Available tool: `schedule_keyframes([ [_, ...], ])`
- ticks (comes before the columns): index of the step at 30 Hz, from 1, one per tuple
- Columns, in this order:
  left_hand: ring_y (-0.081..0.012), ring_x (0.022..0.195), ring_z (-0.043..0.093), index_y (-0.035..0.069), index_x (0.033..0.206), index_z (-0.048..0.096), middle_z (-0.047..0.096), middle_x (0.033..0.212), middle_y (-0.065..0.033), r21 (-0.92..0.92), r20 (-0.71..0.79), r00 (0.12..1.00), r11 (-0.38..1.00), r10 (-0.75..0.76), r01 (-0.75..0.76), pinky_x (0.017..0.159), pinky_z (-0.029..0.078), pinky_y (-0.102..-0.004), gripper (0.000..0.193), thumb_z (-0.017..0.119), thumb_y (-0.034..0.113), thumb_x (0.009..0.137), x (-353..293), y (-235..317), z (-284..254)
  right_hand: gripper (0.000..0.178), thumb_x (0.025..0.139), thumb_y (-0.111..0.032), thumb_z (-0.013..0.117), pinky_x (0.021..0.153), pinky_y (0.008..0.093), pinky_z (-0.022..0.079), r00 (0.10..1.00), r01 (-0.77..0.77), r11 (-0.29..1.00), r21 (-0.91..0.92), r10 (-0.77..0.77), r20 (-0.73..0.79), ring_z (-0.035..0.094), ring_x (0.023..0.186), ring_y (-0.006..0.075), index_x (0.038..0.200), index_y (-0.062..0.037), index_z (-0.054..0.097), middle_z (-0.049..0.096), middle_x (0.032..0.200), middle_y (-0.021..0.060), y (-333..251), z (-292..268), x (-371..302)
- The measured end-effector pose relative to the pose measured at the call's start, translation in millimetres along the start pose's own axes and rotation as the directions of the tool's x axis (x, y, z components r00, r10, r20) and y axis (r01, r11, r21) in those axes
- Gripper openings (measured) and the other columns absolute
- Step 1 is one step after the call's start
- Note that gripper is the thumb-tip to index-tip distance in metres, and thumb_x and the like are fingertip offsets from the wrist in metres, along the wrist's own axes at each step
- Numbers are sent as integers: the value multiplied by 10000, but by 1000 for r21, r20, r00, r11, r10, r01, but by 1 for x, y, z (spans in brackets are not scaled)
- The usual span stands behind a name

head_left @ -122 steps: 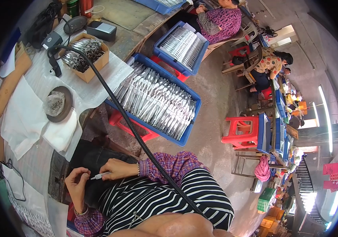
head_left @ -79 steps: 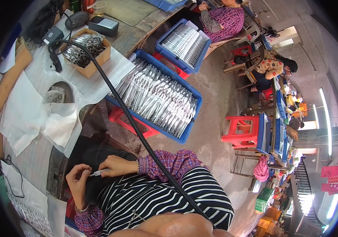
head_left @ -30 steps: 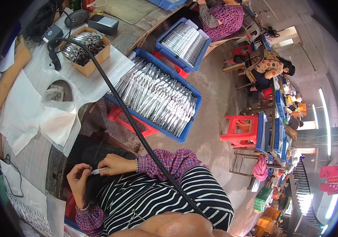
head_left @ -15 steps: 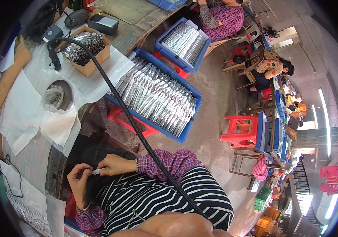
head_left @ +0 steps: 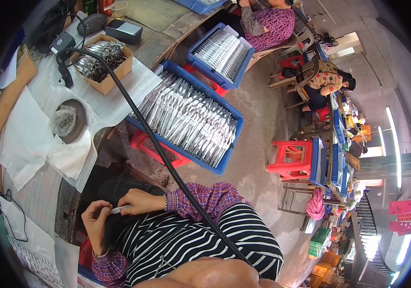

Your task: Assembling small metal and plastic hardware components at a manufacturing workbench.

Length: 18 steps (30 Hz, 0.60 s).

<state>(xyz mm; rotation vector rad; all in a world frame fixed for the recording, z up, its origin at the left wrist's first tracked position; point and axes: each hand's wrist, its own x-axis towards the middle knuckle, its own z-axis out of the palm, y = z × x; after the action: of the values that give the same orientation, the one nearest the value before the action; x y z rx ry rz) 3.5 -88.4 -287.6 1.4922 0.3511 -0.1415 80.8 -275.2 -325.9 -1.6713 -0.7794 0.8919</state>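
Above my lap, both hands hold a small, slim silvery-white metal piece [head_left: 120, 209] between them. Its left end is pinched between the fingertips of my left hand [head_left: 96, 216]. My right hand [head_left: 140, 201] grips the other end, its fingers closed around it. The piece is too small to name its kind. Beyond my hands, a large blue crate [head_left: 204, 88] holds rows of slim silver metal tools. A thick black braided hose or cable [head_left: 155, 139] crosses in front of the crate and over my right sleeve.
The bench at left carries white sheets [head_left: 23, 139], a cardboard box [head_left: 111, 79] of small metal parts, and a dark dish [head_left: 80, 126] with a plastic bag [head_left: 63, 120]. A second blue crate [head_left: 245, 69] and red stools [head_left: 289, 158] stand beyond. Two people sit farther off.
The view has shifted very slightly. Both hands keep nearly the same place and hold on the metal piece.
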Motion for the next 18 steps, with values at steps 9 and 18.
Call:
schedule_keyframes([
  [9,-80,731,575,-26,911,615,616,798,-33,-4,0,1000,1000,-8,8,675,450,-193,83,588,-31,833,-1,0,0,227,807,-198,636,575,339,486,999,-2,999,-32,3,34,649,592,222,919,-5,675,660,658,115,1,0,-1],
  [18,-80,732,575,-25,908,615,615,797,-32,-18,2,1000,1000,-20,20,672,451,-190,76,596,-25,835,-2,-2,-1,235,793,-203,638,575,340,485,1000,23,998,-50,-22,18,648,599,235,917,-7,678,666,685,119,2,0,-1],
])
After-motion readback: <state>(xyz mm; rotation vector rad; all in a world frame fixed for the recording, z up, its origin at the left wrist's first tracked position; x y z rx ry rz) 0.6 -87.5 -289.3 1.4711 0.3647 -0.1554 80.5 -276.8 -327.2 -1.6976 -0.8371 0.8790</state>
